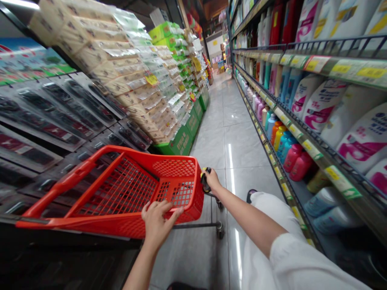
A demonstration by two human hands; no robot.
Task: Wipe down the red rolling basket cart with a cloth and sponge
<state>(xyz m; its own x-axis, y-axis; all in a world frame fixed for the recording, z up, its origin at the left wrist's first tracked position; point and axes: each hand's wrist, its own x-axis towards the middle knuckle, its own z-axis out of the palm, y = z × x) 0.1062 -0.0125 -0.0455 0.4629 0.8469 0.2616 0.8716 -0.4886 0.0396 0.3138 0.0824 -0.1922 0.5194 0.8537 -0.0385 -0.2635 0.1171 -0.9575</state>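
A red plastic shopping cart [121, 219] stands tilted in the view, its basket showing nothing inside. My left hand [159, 219] rests on the near rim of the basket, thumb and fingers spread apart. At the basket's right end, my right hand [212, 180] has its fingers wrapped round a small black and yellow object [205, 180], which is too small to identify. That object touches or nearly touches the cart's end wall.
Shelves of shampoo bottles [329, 102] line the right side. Stacked tissue packs [121, 68] on green boxes [178, 141] and hanging black packaged goods [57, 108] stand left. A grey tiled floor [238, 141] runs between them.
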